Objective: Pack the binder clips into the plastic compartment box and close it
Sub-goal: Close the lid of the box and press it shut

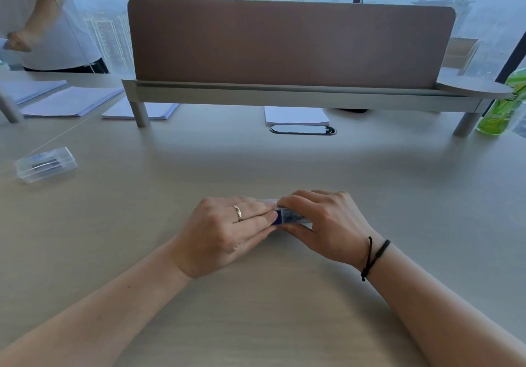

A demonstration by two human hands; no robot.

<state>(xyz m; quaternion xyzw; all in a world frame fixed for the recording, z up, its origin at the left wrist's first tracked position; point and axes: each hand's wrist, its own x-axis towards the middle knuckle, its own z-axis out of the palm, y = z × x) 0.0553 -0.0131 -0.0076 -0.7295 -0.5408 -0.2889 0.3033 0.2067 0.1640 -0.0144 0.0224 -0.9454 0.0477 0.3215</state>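
A small clear plastic compartment box (290, 216) lies on the table in the middle of the head view, mostly hidden under my two hands. Dark blue binder clips show through its clear side. My left hand (225, 232) covers the box's left end, its fingers laid over the top and its thumb underneath. My right hand (327, 224) grips the right end, fingers curled over the far edge and thumb along the near side. Whether the lid is down I cannot tell.
A second clear plastic box (45, 164) with dark contents lies at the far left of the table (256, 309). Paper stacks (296, 116) lie under a raised shelf (284, 93) with a brown divider. A green bottle (501, 110) stands far right. A person (51, 25) stands back left.
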